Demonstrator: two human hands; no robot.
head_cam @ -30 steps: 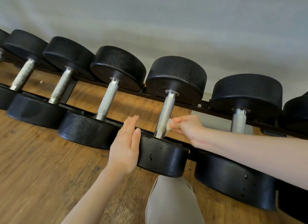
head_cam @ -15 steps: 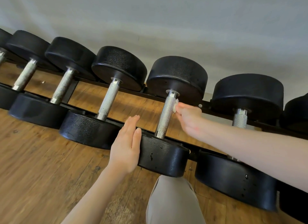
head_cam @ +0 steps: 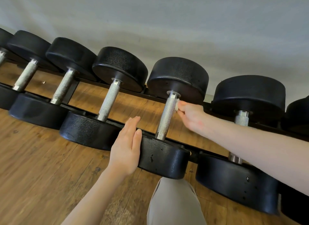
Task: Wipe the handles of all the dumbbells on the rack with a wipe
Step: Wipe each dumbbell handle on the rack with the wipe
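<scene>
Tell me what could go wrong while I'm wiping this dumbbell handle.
The wipe is a small wad pinched in your right hand against one side of the handle, so the far side may get missed. Your left hand lies flat between two dumbbell heads; a rolling weight could pinch it.

The rack (head_cam: 133, 92) carries 7 black dumbbells (head_cam: 168, 111), 2 of them cut off at the frame's edges. 6 knurled metal handles (head_cam: 109, 101) show. There is 1 small white wipe (head_cam: 176, 105), and 2 hands (head_cam: 125, 149) are in view.
</scene>
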